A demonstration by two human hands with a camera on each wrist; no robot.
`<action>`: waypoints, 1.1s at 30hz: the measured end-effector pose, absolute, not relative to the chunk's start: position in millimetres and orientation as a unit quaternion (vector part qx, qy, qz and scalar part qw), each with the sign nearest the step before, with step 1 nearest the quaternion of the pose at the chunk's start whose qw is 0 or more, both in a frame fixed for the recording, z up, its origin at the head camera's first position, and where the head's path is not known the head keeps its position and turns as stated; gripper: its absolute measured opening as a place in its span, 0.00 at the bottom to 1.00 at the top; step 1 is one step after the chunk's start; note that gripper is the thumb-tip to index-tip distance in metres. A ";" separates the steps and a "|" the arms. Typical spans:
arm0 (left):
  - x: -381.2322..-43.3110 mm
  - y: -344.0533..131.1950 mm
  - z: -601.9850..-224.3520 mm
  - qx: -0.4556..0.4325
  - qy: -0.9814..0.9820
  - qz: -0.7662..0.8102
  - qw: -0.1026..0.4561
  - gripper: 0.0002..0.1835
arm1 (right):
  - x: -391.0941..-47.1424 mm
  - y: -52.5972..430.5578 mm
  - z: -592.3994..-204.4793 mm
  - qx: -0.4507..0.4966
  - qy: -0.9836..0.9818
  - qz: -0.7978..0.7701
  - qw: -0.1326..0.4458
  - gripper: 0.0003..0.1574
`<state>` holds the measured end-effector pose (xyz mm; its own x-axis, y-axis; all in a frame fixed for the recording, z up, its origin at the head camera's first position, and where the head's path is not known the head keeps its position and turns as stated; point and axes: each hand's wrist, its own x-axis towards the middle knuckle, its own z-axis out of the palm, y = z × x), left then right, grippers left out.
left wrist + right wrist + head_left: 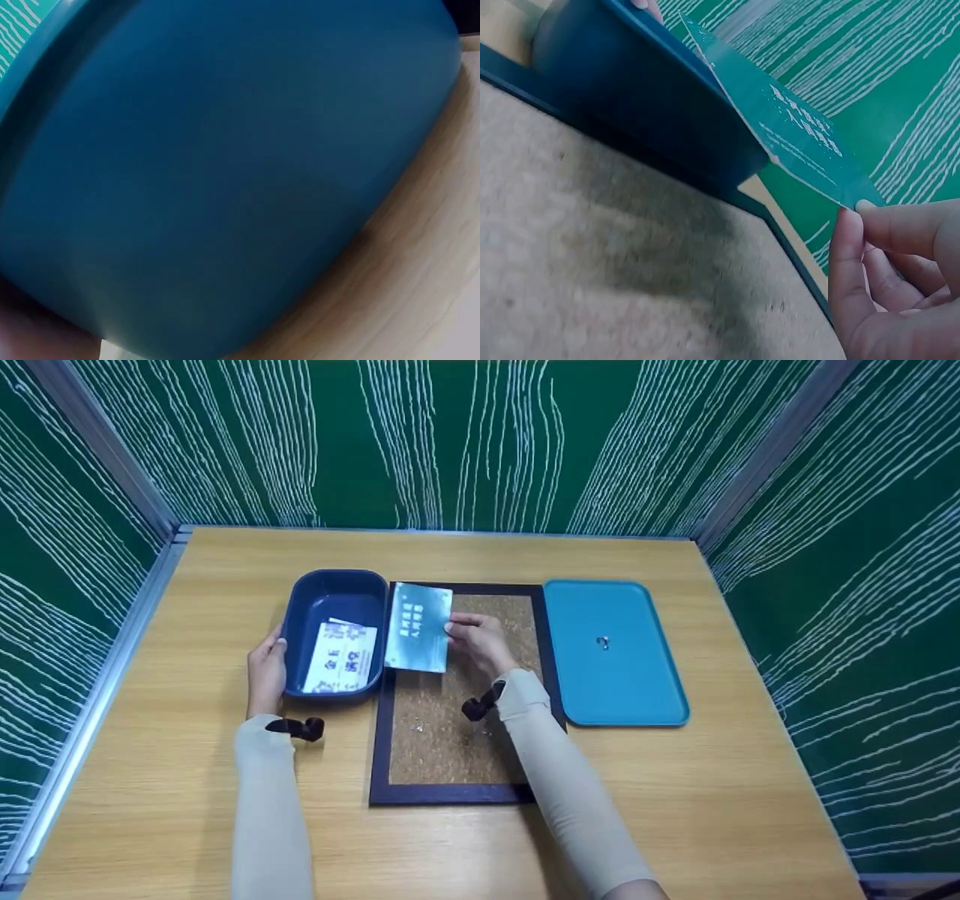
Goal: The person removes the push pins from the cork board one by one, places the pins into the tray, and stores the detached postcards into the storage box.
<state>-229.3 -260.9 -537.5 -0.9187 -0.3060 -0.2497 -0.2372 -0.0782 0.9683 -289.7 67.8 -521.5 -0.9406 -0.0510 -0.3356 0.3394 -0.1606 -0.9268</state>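
Between thumb and index finger, my right hand (480,641) pinches the edge of a teal card (418,628) printed with white Chinese characters. In the right wrist view the card (780,120) tilts up beside the bin's rim, above the corkboard. My left hand (266,671) holds the left side of a deep blue plastic bin (337,585), its thumb at the rim. White cards (341,660) with purple print lie inside that bin. The left wrist view is mostly filled by the bin's outer wall (225,172).
A dark-framed corkboard (450,765) lies mid-table, with small clear pins (418,727) on its surface. To its right is a turquoise tray (622,690) holding a few tiny shiny pieces (603,643). Green patterned panels (480,450) enclose the wooden table (750,795).
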 end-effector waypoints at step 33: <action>-233.7 -265.5 -549.3 0.201 -0.680 -0.705 0.016 0.24 | -289.0 -14.2 -497.3 0.084 0.686 -0.709 0.143 0.14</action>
